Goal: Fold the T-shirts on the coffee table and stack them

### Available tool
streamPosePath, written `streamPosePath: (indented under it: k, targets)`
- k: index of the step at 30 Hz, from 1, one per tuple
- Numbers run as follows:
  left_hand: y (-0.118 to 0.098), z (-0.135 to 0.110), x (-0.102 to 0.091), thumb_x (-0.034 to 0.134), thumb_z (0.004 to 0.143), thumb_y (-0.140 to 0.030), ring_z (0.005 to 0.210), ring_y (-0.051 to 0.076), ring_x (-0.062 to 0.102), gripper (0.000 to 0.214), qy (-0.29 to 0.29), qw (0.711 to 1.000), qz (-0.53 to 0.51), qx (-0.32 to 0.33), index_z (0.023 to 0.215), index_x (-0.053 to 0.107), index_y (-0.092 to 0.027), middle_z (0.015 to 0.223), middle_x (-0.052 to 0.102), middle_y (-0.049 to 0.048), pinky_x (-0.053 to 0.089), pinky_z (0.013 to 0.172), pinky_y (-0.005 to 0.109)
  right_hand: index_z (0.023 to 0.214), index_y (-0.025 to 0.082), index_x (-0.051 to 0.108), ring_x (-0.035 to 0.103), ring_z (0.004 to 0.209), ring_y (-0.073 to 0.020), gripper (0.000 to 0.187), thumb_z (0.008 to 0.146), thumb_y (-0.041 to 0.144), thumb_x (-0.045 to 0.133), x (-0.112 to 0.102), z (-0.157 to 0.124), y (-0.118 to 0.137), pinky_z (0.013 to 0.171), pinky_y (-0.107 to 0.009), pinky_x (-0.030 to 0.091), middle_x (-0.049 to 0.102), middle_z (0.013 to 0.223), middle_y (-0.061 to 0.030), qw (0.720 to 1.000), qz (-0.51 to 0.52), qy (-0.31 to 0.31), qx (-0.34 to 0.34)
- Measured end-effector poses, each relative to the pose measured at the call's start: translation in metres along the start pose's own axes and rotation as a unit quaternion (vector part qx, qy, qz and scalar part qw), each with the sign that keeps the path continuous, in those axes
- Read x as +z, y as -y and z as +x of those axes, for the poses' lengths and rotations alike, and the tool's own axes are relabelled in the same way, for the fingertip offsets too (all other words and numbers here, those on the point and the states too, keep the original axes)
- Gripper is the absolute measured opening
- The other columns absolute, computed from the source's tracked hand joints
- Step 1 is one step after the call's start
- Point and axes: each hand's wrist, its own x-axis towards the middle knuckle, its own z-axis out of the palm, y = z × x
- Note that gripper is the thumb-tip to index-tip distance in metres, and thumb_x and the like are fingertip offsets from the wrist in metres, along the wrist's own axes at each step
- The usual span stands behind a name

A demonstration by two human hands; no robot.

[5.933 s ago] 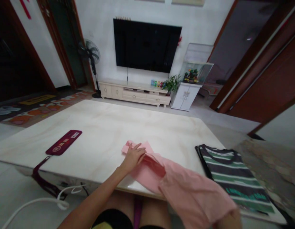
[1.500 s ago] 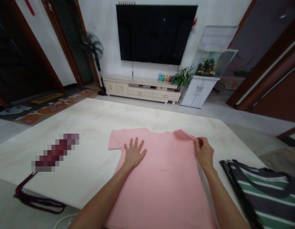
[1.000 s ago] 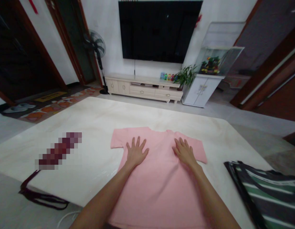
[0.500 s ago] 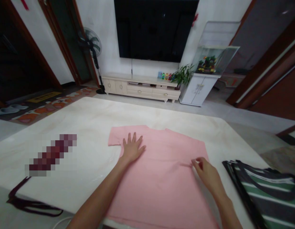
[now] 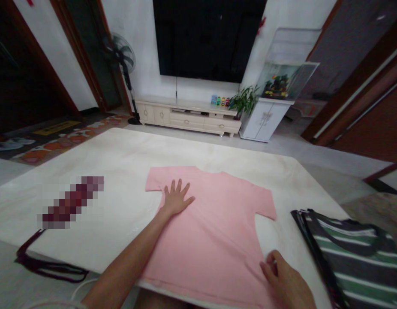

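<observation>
A pink T-shirt [image 5: 214, 223] lies spread on the white table, neckline away from me and both sleeves out to the sides. My left hand [image 5: 176, 198] presses flat on its upper left part, fingers spread. At the shirt's right side edge, below the sleeve, my right hand [image 5: 284, 274] has thumb and forefinger closed on the cloth. A long crease runs from the chest toward that hand. The bottom hem lies along the table's near edge.
Folded striped clothing [image 5: 353, 249] in dark grey, green and white lies on the right. A blurred dark red object [image 5: 71, 204] with a strap hanging over the edge is on the left of the table [image 5: 127, 150]. A cable [image 5: 81, 288] curves below the edge.
My right hand has moved from beside the right sleeve down the shirt's side, toward me. The right sleeve now lies spread out. My left hand stays in place on the shirt.
</observation>
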Motion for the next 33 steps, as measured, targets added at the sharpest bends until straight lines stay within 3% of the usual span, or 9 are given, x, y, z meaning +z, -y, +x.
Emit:
streamPosePath:
  k: [3,6,9,13,23,26,28,30,33]
  targets:
    - [-0.002,0.002,-0.003,0.026,0.078,-0.072,0.135,0.04,0.003,0.075,0.015,1.0,-0.012,0.008,0.141,0.019,-0.033,0.15,0.008,0.0119,0.012,0.098,0.067,0.091,0.017,0.055,0.061,0.084,-0.026,0.034,0.082,0.041,0.032,-0.003,0.022,0.016,0.072,-0.036,0.046,0.064,0.088,-0.0127,0.993,-0.032,-0.1,-0.053]
    - [-0.005,0.006,-0.001,0.023,0.082,-0.068,0.136,0.037,0.002,0.07,-0.024,1.0,-0.012,0.012,0.141,0.019,-0.031,0.15,0.009,0.0121,0.012,0.1,0.064,0.118,0.007,0.048,0.045,0.118,-0.0277,0.051,0.088,0.041,0.026,0.008,0.06,0.049,0.092,-0.041,0.038,0.05,0.124,-0.0205,0.977,-0.033,-0.168,-0.126]
    - [-0.006,0.008,0.005,0.023,0.083,-0.066,0.136,0.035,0.003,0.068,-0.033,0.999,-0.003,0.021,0.141,0.021,-0.031,0.15,0.01,0.0106,0.01,0.102,0.062,0.135,0.009,0.035,0.023,0.132,-0.0302,0.056,0.09,0.041,0.024,0.032,0.094,0.073,0.099,-0.051,0.028,0.03,0.143,-0.018,0.981,-0.088,-0.128,-0.119]
    - [0.001,0.011,0.006,0.024,0.082,-0.068,0.136,0.034,0.003,0.071,-0.01,0.999,-0.003,0.044,0.142,0.018,-0.031,0.15,0.008,0.0094,0.01,0.102,0.062,0.141,0.017,0.026,0.017,0.135,-0.0289,0.056,0.092,0.043,0.025,0.054,0.108,0.074,0.102,-0.054,0.021,0.024,0.147,-0.0123,0.982,-0.146,-0.071,-0.098]
    - [0.057,0.027,-0.008,0.021,0.085,-0.061,0.136,0.034,0.008,0.068,-0.007,0.999,0.002,-0.034,0.142,0.02,-0.025,0.15,0.013,0.0071,0.01,0.102,0.063,0.141,0.019,0.024,0.015,0.135,-0.0292,0.057,0.091,0.044,0.03,0.038,0.112,0.075,0.103,-0.052,0.022,0.021,0.148,-0.0118,0.99,-0.123,-0.018,-0.068]
    - [0.085,0.034,-0.016,0.018,0.087,-0.056,0.136,0.035,0.008,0.063,0.006,0.994,-0.022,-0.106,0.142,0.02,-0.026,0.15,0.011,0.0074,0.013,0.097,0.069,0.136,0.01,0.035,0.024,0.131,-0.0361,0.052,0.089,0.033,0.038,0.024,0.1,0.102,0.099,-0.056,0.026,0.03,0.142,-0.0216,0.993,-0.111,-0.015,-0.039]
    - [0.103,0.037,-0.021,0.016,0.088,-0.052,0.136,0.035,0.01,0.061,-0.008,0.987,-0.029,-0.161,0.142,0.022,-0.022,0.15,0.012,0.0106,0.016,0.097,0.068,0.129,0.008,0.044,0.037,0.124,-0.0324,0.044,0.088,0.025,0.039,0.022,0.076,0.137,0.097,-0.047,0.032,0.042,0.133,-0.0231,0.993,-0.091,-0.018,-0.07]
    - [0.117,0.041,-0.025,0.021,0.088,-0.05,0.134,0.035,0.016,0.062,-0.041,0.981,-0.024,-0.187,0.14,0.025,-0.016,0.148,0.018,0.0156,0.021,0.097,0.064,0.123,0.015,0.05,0.054,0.106,-0.0214,0.037,0.089,0.021,0.037,0.03,0.04,0.181,0.089,-0.032,0.042,0.058,0.114,-0.0143,0.983,-0.019,0.017,-0.183]
    - [0.129,0.047,-0.034,0.042,0.08,-0.052,0.126,0.037,0.032,0.068,-0.072,0.976,-0.042,-0.204,0.135,0.033,-0.012,0.138,0.037,0.022,0.034,0.093,0.055,0.117,0.025,0.052,0.058,0.09,-0.0208,0.035,0.083,0.03,0.052,0.058,-0.016,0.241,0.075,-0.031,0.049,0.063,0.096,-0.0052,0.911,0.093,0.109,-0.386]
